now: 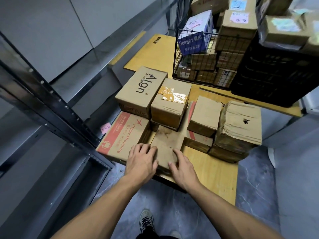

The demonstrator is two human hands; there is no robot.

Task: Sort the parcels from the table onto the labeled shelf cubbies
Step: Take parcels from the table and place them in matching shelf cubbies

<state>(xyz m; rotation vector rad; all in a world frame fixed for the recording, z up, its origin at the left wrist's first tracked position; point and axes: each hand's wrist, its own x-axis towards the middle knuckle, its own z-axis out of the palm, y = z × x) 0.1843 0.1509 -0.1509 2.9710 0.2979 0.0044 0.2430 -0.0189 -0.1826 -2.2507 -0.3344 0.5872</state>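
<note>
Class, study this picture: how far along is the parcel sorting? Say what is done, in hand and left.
Done: no parcel shows on the grey metal shelf. In hand: the left hand and right hand are on the flat brown cardboard box on the yellow wooden table. Left: the Align-printed carton, the taped brown box, others.

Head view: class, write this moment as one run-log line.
left hand: grips flat box edge | right hand: rests on it | flat box: on table
</note>
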